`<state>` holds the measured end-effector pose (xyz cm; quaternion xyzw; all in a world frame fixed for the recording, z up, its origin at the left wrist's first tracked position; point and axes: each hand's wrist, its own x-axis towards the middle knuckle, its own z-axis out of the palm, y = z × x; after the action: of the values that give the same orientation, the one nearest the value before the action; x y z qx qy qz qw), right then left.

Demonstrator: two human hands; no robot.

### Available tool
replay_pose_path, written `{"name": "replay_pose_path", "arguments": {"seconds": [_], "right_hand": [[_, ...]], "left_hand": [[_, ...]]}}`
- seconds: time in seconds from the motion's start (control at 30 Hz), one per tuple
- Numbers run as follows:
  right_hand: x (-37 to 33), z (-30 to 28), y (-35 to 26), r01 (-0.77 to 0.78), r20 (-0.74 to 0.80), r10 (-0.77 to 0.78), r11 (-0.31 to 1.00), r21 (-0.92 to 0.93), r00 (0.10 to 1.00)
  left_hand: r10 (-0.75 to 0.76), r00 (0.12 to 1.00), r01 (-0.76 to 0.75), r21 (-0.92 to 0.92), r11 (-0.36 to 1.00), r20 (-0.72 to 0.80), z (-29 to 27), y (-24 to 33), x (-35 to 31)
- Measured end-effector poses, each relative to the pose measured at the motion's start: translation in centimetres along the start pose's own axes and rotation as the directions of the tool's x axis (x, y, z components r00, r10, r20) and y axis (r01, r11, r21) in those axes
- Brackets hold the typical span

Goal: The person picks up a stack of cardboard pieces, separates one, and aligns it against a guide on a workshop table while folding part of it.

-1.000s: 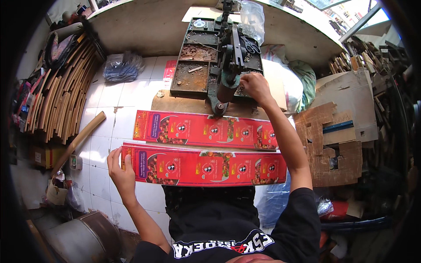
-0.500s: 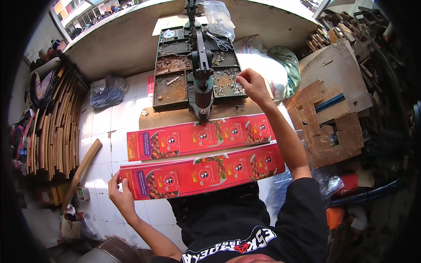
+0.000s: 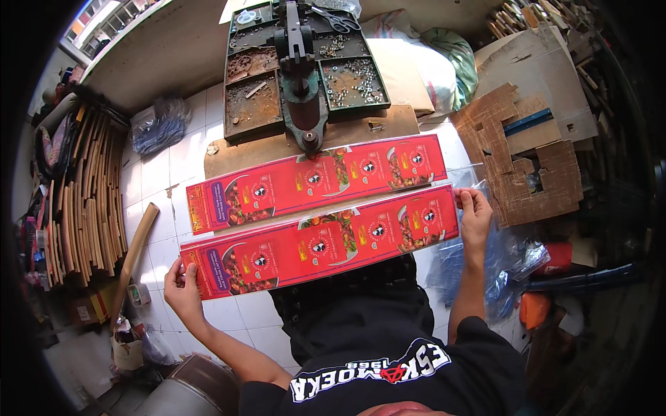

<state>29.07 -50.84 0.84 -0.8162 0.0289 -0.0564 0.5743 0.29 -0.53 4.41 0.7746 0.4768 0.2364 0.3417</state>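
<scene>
A long red printed strip (image 3: 326,243) with food pictures lies slanted across my lap side. My left hand (image 3: 183,286) pinches its left end, thumb on top. At the other end my right hand (image 3: 474,216) has closed on the strip's right edge. A second, similar red strip (image 3: 281,182) lies just beyond it on the wooden board, its far edge by the base of a dark green metal press (image 3: 303,114). A pale sheet edge shows between the two strips; I cannot tell whether they are joined.
Compartment trays (image 3: 354,82) with small metal rings flank the press; scissors (image 3: 338,19) lie at the back. A wooden board (image 3: 239,156) supports the far strip. Stacked boards (image 3: 87,194) stand at left. Cut brown board (image 3: 485,159) and clear plastic (image 3: 510,267) lie at right.
My right hand has come from beside the tray of metal rings down to the near strip's right end and gripped it. My left hand keeps its hold. The view has shifted.
</scene>
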Motion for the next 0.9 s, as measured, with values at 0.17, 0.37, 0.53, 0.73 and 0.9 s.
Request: {"name": "replay_pose_path", "arguments": {"seconds": [0.17,0.37,0.53,0.73,0.9], "right_hand": [[-2.0,1.3,-3.9,0.033,-0.091,-0.060,0.960,-0.277,0.994],[-1.1,0.9,-1.9,0.039,-0.146,-0.030,0.997,0.059,0.989],[-0.9,-0.3,-3.2,-0.090,-0.077,0.162,0.816,0.571,0.984],[-0.6,-2.1,-3.8,-0.069,-0.079,0.154,0.764,0.641,0.985],[0.3,-4.8,-4.1,-0.105,0.106,-0.275,0.020,0.994,0.955]], "left_hand": [[0.087,0.996,-0.085,0.112,0.990,-0.012,0.1,0.8,-0.2],[0.109,0.993,-0.105,0.108,0.989,-0.034,0.4,1.7,-0.7],[0.050,0.996,-0.055,-0.061,0.997,-0.075,0.0,0.8,-0.8],[0.130,0.974,-0.186,-0.326,0.927,-0.185,-0.8,4.9,-1.6],[0.252,0.924,-0.351,-0.900,0.259,-0.287,-1.7,8.2,-3.4]]}}
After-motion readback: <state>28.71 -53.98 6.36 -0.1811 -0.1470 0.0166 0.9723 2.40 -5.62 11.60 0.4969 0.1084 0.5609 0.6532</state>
